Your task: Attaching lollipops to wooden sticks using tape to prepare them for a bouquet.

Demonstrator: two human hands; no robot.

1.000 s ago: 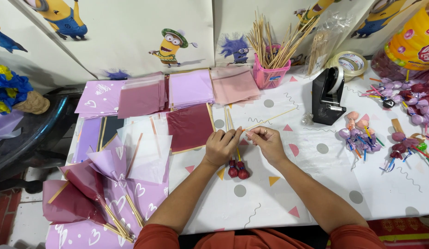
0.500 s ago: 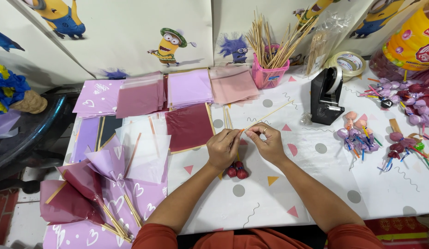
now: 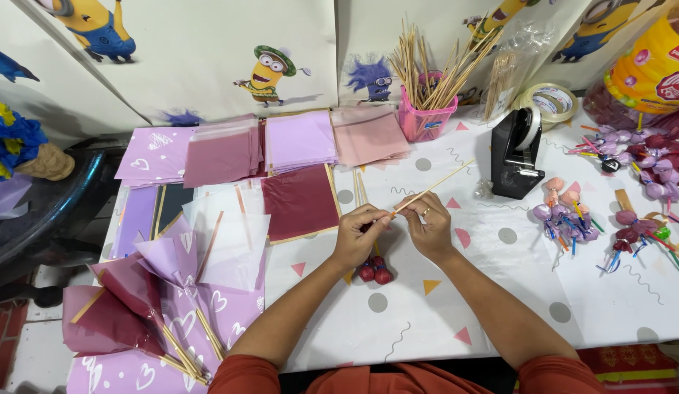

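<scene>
Wooden skewer (image 3: 434, 188) pinched by both hands, left hand (image 3: 360, 235) and right hand (image 3: 429, 228), above the red candies (image 3: 374, 272); loose grip could drop them.

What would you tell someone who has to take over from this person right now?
Left hand: pinching the skewer and holding red lollipops that hang below it.
Right hand: pinching the same skewer, which points up and right over the table.
Nearby: dark red sheet just left, tape dispenser to the right, pink cup of spare skewers at the back.
Done: paper cones on sticks lie at the left.
Left: these lollipops have no wrapping paper yet.
</scene>
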